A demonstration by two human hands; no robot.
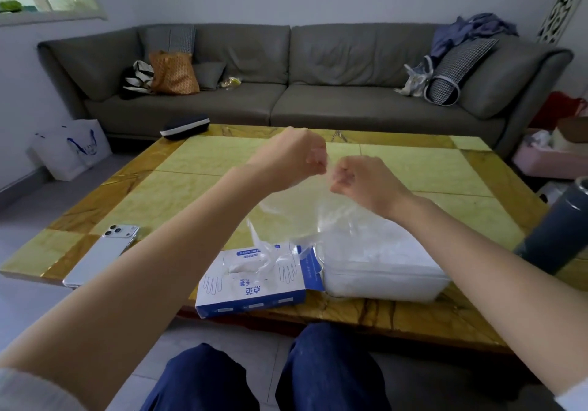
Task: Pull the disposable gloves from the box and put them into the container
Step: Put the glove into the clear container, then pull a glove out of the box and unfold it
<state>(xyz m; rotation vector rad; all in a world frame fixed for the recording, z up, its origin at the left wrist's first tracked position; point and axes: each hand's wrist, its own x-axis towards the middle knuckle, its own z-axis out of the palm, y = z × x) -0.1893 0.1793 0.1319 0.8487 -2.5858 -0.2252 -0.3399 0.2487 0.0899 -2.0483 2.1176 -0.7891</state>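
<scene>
A blue and white glove box [251, 286] lies near the table's front edge, with a bit of clear plastic sticking out of its slot. Right of it stands a white translucent container [385, 267] with clear gloves inside. Above both, my left hand [292, 156] and my right hand [359, 178] are raised close together. Each pinches the top edge of one clear disposable glove [296, 213]. The glove hangs down between them, its lower end reaching toward the box and the container.
A silver phone [101, 253] lies face down at the table's left front. A dark grey bottle [560, 229] stands at the right edge. A dark case [184, 126] rests at the far left corner of the yellow stone table [222, 162]. A grey sofa stands behind it.
</scene>
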